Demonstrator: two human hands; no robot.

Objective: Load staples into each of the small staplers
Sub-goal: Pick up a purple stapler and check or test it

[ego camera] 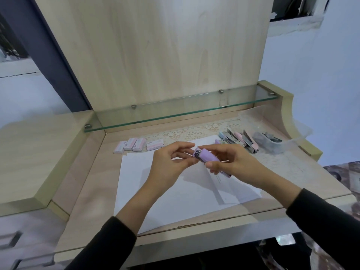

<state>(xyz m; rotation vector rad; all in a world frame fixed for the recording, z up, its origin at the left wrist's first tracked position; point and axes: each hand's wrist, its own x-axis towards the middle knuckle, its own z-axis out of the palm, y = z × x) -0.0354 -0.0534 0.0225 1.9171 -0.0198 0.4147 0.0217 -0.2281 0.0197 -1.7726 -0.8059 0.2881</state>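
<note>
Count, staplers: 1 purple stapler (205,156) in hand, held above the white paper (175,195) at mid-table. At back right, a row of open staplers (238,139) lies on the lace mat (194,131): one blue and two pink are plain, and a small purple piece at the row's left end cannot be identified. Just to their right, a clear plastic bag (272,142) holds something dark; count not readable.

Count, staple boxes (136,145): 4, in a loose row at back left, near the paper's far corner.

Hands: right hand (231,162) grips the purple stapler's body, thumb and fingers curled round it. Left hand (171,162) pinches its metal nose end between thumb and fingertips.

Edges: a raised ledge bounds the table (81,182) on the left, and a glass shelf (175,112) overhangs the back. The paper reaches nearly to the front edge. Bare table runs along the left of the paper, and open paper lies below both forearms.
</note>
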